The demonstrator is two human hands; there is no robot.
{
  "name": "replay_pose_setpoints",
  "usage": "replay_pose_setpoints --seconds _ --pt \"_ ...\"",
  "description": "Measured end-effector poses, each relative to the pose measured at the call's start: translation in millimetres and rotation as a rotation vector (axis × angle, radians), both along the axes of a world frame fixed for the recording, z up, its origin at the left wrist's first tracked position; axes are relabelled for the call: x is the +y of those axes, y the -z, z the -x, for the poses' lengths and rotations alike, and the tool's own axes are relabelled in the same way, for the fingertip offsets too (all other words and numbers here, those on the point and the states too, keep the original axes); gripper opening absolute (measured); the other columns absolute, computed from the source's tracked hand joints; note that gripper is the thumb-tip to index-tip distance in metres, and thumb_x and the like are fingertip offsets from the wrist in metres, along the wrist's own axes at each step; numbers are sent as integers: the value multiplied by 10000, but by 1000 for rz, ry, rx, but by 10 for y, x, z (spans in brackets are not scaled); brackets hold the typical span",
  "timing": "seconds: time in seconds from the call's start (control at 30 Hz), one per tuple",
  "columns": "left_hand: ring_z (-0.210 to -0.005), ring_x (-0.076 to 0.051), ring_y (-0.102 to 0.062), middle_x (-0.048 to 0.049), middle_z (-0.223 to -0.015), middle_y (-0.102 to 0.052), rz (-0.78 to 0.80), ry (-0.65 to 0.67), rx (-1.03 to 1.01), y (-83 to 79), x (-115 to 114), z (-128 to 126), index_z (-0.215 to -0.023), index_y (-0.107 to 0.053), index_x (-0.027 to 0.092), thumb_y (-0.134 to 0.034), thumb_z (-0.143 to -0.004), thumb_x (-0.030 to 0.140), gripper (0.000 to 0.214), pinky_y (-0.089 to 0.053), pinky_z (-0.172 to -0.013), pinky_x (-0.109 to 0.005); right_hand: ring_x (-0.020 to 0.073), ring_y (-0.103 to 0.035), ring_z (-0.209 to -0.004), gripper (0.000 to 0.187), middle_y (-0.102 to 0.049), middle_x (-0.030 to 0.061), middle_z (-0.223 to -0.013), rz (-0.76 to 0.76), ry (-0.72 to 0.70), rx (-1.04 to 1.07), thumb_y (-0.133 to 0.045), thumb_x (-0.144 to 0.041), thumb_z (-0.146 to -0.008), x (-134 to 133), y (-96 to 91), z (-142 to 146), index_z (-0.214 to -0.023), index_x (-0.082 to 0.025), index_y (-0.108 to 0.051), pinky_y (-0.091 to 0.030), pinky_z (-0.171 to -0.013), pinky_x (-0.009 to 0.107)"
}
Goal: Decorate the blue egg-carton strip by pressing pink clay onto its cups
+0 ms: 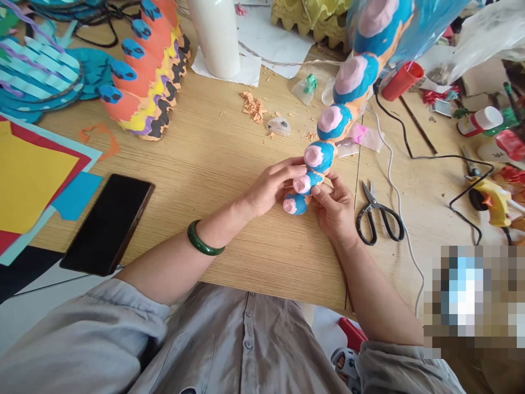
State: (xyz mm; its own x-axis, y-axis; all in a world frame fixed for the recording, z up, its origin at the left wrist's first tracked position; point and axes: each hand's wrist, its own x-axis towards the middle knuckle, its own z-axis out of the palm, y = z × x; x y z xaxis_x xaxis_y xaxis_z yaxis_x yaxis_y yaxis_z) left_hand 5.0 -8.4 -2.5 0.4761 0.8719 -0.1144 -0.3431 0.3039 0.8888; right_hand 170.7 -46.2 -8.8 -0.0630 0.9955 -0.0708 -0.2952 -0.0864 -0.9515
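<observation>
A long painted egg-carton strip (342, 101) slants up and away from me, its row of bumps coloured pink on top, blue around and orange beneath. Its near end lies between my two hands. The fingers of my left hand (274, 189) curl around the left side close to that end. On the opposite side, my right hand (337, 208) pinches the strip with the thumb along its edge. Some fingertips are hidden behind it. Black-handled scissors (374, 205) lie open just right of my right hand.
At the left are an orange bumpy piece (141, 71) with blue spots, coloured sheets (35, 175) and a phone (109, 224). Orange scraps (253, 106) lie ahead, near a white cylinder (215, 38). Cables, a red cup (402, 81) and a yellow glue gun (492, 197) are rightward.
</observation>
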Motion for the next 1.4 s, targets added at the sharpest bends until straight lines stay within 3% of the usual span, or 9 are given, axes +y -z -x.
replay_pose_setpoints --seconds 0.17,0.27,0.4,0.63,0.8,0.93,1.1,1.27,1.4 --pt "-666 -142 -632 -16 -876 -708 117 75 -114 -46 18 8 -1183 -690 223 -758 -776 412 454 -511 -567 -286 143 -694 -633 466 -729 -84 -719 25 -8 5 -880 -429 -743 3 3 -9 -1101 -309 -608 -583 -672 294" --pt "-738 -166 -674 -26 -886 -716 126 104 -152 -27 29 -1 -1197 -696 241 -711 -822 549 485 -549 -642 -311 139 -692 -667 433 -734 -74 -764 58 2 38 -877 -435 -740 21 -1 -26 -1079 -318 -634 -576 -658 277" --pt "-892 -190 -702 -30 -963 -742 120 76 -178 6 13 -37 -1226 -690 262 -778 -800 506 499 -574 -783 -319 125 -655 -651 416 -726 -59 -817 120 -14 82 -877 -464 -715 45 -14 -45 -1043 -314 -669 -568 -619 261" --pt "-1126 -247 -690 -66 -1126 -755 58 119 -152 11 -27 -82 -1174 -718 217 -709 -852 600 501 -565 -930 -347 114 -625 -602 409 -689 -57 -765 146 -47 120 -865 -526 -686 66 8 -57 -934 -282 -651 -548 -561 240" --pt "-1124 -249 -694 -76 -1126 -756 85 74 -130 13 -34 -74 -1083 -728 195 -710 -838 619 490 -571 -929 -347 122 -624 -596 395 -672 -52 -710 185 -31 131 -871 -539 -658 66 23 -64 -850 -272 -652 -550 -566 246" --pt "-1152 -239 -679 -82 -1227 -729 -48 63 -61 -32 -66 -56 -1222 -694 205 -745 -846 541 507 -566 -939 -333 116 -635 -604 379 -697 -52 -721 214 -21 170 -875 -529 -651 68 37 -61 -819 -266 -660 -558 -571 236" --pt "-1166 -279 -692 -100 -1322 -706 -113 -150 105 -42 -46 -17 -1370 -621 244 -812 -780 531 683 -585 -880 -343 138 -668 -640 383 -740 -33 -777 235 -17 167 -871 -544 -654 71 41 -52 -835 -270 -674 -591 -592 264" --pt "-1241 -320 -664 -120 -1359 -687 -241 -102 109 -47 10 41 -1381 -626 224 -885 -707 464 761 -589 -892 -331 102 -658 -601 376 -730 -58 -762 198 -53 180 -890 -490 -683 57 -15 -44 -929 -274 -706 -576 -548 220" --pt "-1101 -288 -732 -140 -1364 -685 -265 -103 134 -38 17 78 -1439 -581 213 -875 -721 463 815 -593 -845 -307 96 -659 -589 403 -738 -63 -774 183 -66 186 -908 -470 -673 46 -57 -42 -962 -271 -710 -587 -550 213"
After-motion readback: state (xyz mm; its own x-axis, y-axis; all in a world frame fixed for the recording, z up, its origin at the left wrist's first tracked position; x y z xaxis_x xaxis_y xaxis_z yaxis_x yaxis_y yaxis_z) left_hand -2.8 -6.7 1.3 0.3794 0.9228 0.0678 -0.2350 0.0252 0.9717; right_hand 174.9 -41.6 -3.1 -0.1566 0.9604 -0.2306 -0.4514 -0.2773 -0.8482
